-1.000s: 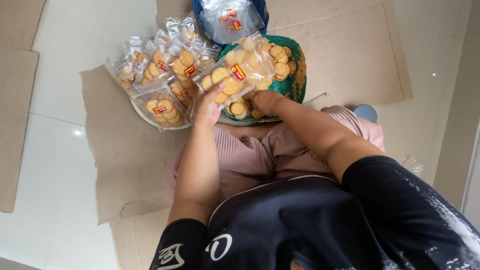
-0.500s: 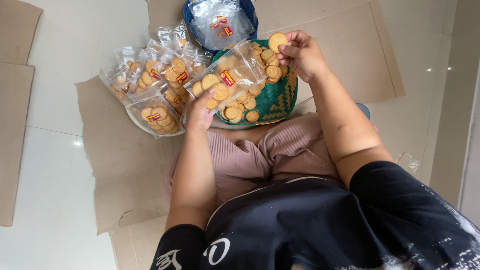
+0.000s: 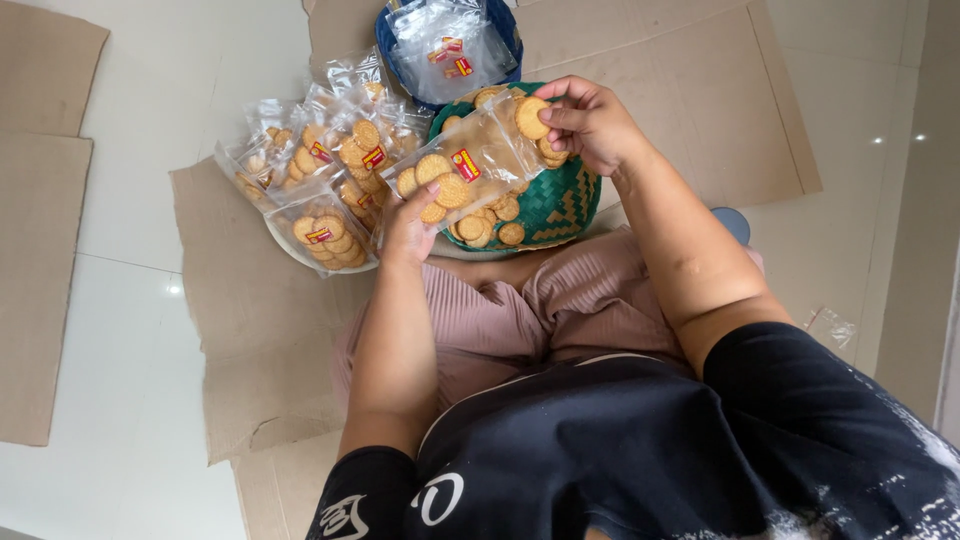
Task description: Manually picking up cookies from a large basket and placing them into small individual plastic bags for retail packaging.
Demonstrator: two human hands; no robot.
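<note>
Holding a clear bag (image 3: 465, 170) with a red-yellow label, the left hand (image 3: 408, 228) grips its bottom; right hand (image 3: 590, 120) fingers pinch a round biscuit (image 3: 530, 117) at its mouth.

Blue basket (image 3: 388, 48) cut off by top edge. Green woven basket (image 3: 565, 205) mostly hidden behind clear cookie bag (image 3: 462, 172) and right hand (image 3: 592, 122). Round blue object (image 3: 735, 222) half hidden behind forearm, kind unclear. Bag label print too small.
</note>
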